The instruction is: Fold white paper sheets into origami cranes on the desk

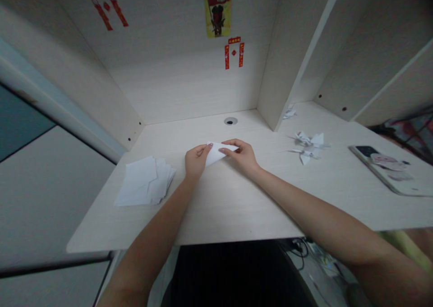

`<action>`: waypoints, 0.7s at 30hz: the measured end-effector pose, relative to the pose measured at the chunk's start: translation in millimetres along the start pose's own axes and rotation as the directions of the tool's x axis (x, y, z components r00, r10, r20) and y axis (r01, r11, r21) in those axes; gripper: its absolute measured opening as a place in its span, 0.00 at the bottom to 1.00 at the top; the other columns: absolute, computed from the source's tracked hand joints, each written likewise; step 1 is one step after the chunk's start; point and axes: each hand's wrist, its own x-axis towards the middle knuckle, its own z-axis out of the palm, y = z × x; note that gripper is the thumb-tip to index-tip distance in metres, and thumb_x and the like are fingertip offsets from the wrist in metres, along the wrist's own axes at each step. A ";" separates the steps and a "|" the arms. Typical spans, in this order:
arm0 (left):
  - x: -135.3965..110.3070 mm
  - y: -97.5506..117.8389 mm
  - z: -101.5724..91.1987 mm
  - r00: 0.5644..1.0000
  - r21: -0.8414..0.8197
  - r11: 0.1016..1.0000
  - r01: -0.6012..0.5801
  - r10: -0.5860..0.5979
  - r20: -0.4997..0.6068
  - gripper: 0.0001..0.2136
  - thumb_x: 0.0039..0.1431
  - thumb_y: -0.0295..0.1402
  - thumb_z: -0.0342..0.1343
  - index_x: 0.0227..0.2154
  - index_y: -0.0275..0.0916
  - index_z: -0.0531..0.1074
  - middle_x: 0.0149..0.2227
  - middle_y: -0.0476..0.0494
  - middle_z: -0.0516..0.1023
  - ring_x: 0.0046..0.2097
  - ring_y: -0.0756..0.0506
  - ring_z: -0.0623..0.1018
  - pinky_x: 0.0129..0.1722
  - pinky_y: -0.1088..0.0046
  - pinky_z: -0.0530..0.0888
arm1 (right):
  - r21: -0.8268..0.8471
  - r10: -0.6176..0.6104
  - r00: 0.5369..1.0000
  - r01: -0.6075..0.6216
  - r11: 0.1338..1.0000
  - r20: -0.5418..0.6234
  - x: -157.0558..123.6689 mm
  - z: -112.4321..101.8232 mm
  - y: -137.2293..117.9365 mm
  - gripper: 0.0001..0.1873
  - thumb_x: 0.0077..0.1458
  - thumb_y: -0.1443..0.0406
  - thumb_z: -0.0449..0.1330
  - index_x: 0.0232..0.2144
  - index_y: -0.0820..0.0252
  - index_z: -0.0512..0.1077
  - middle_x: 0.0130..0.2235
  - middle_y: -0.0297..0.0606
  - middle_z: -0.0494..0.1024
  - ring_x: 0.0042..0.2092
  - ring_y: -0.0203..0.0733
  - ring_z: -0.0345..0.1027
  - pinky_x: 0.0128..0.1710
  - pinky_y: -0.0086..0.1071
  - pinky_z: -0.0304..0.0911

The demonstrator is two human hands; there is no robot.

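A folded piece of white paper [216, 153] is held between my two hands above the middle of the desk. My left hand [197, 160] pinches its left end, thumb on top. At the right end, my right hand [244, 155] grips the paper between thumb and fingers. The fingers underneath are partly hidden by the paper. Left of my hands lies a loose stack of white paper sheets [144, 180]. Several folded white paper cranes [307, 145] rest on the desk to the right.
A phone [389, 169] lies at the right of the pale desk [219, 212]. A round cable hole [231, 121] is near the back panel. An upright divider [287, 58] stands behind the cranes, and another white folded paper [290, 113] sits beside it. Cables [299, 248] show below the desk.
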 end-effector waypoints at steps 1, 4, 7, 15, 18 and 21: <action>0.1 -0.3 -0.1 1.000 0.010 1.000 -0.010 0.010 0.003 0.14 0.48 0.42 0.57 0.29 0.35 0.78 0.30 0.46 0.80 0.32 0.45 0.76 0.29 0.76 0.70 | 0.005 0.003 1.000 -0.003 1.000 0.002 -0.1 0.2 0.0 0.18 0.40 0.55 0.65 0.33 0.60 0.75 0.34 0.39 0.78 0.25 0.35 0.65 0.25 0.29 0.59; 0.5 -2.0 -0.4 0.999 0.029 0.999 -0.031 0.031 0.010 0.15 0.49 0.43 0.56 0.29 0.35 0.78 0.29 0.47 0.79 0.32 0.46 0.76 0.28 0.76 0.69 | 0.006 0.004 1.000 -0.004 1.000 -0.002 -0.1 0.8 0.8 0.18 0.40 0.55 0.65 0.33 0.60 0.75 0.34 0.40 0.78 0.25 0.35 0.65 0.25 0.29 0.60; 0.5 -2.9 -0.2 0.999 0.032 0.999 -0.038 0.037 0.009 0.15 0.49 0.43 0.56 0.29 0.35 0.78 0.29 0.47 0.79 0.31 0.46 0.76 0.27 0.77 0.68 | -0.008 0.014 1.000 -0.014 1.000 -0.006 -0.2 0.9 1.4 0.19 0.40 0.54 0.65 0.33 0.60 0.75 0.35 0.40 0.78 0.24 0.34 0.64 0.24 0.29 0.60; 1.1 -3.1 1.0 0.998 0.009 0.999 -0.039 0.039 -0.058 0.14 0.49 0.42 0.57 0.29 0.35 0.77 0.28 0.47 0.79 0.31 0.47 0.75 0.27 0.77 0.68 | 0.196 0.195 0.980 -0.199 0.960 0.041 2.0 1.9 2.7 0.23 0.36 0.55 0.67 0.36 0.61 0.75 0.26 0.34 0.75 0.23 0.32 0.62 0.25 0.28 0.59; 2.6 -5.4 0.5 0.996 -0.022 1.000 -0.018 0.016 -0.086 0.15 0.49 0.43 0.56 0.30 0.35 0.77 0.28 0.47 0.79 0.30 0.47 0.74 0.27 0.77 0.67 | 0.243 0.240 0.969 -0.248 0.938 0.061 3.5 2.3 7.0 0.18 0.36 0.54 0.67 0.26 0.62 0.74 0.21 0.33 0.72 0.23 0.33 0.61 0.25 0.29 0.58; 3.9 -7.5 0.1 0.995 -0.043 0.999 -0.010 0.006 -0.098 0.15 0.49 0.43 0.56 0.31 0.35 0.77 0.29 0.47 0.79 0.31 0.47 0.74 0.27 0.77 0.67 | 0.223 0.252 0.967 -0.254 0.941 0.038 4.6 1.7 10.1 0.18 0.36 0.52 0.67 0.17 0.62 0.70 0.19 0.33 0.70 0.22 0.33 0.60 0.25 0.29 0.58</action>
